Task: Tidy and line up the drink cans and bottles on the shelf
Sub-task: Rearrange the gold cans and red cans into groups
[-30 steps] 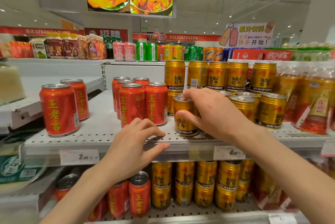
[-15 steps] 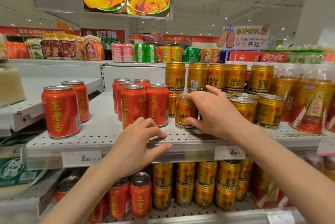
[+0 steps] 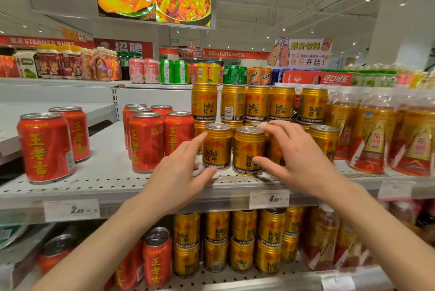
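Note:
Two gold Red Bull cans stand side by side at the front of the middle shelf (image 3: 113, 180). My left hand (image 3: 179, 170) has its fingers stretched out, and its index finger touches the upper left side of the left gold can (image 3: 217, 149). My right hand (image 3: 299, 161) holds the right gold can (image 3: 247, 149), with the thumb on its lower front and the fingers over its top right rim. More gold cans (image 3: 257, 102) are stacked behind. A group of red cans (image 3: 146, 142) stands just left of them, and two more red cans (image 3: 46, 147) stand at the far left.
Shrink-wrapped gold bottles (image 3: 376, 137) fill the shelf to the right. The lower shelf holds gold cans (image 3: 216, 232) and red cans (image 3: 157, 257). The top shelf carries assorted cans and bottles (image 3: 167, 72). Price tags (image 3: 71, 209) hang on the shelf edge.
My right hand let go of the first gold can and moved right onto a second one, which now stands beside it. My left hand rose from the shelf edge to touch the first can.

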Motion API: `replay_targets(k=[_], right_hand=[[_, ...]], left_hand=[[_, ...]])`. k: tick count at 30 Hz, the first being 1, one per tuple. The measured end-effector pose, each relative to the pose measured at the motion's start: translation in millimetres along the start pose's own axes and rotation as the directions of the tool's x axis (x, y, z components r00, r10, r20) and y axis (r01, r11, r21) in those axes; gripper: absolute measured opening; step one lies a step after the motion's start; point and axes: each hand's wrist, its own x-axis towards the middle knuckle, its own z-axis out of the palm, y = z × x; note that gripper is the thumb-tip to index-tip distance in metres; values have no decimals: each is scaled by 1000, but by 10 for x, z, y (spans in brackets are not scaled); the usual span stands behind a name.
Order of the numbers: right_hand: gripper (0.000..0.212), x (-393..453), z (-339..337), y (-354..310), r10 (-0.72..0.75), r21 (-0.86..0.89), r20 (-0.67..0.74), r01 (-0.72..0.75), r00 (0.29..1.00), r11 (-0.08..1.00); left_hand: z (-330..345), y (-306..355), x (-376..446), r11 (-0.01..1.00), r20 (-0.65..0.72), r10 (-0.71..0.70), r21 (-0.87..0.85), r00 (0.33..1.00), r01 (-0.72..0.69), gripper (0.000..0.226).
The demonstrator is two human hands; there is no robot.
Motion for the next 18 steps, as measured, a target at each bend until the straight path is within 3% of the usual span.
replay_targets(k=[12,18], right_hand=[[75,-6,211,77,-2,88,-120,12,993,996],[70,-163,253,-7,60,224,-211,-12,976,974]], left_hand=[[245,-5,209,995,-7,-51,-88,999,50,81],[95,62,24,974,-108,-63,-223,992,38,54]])
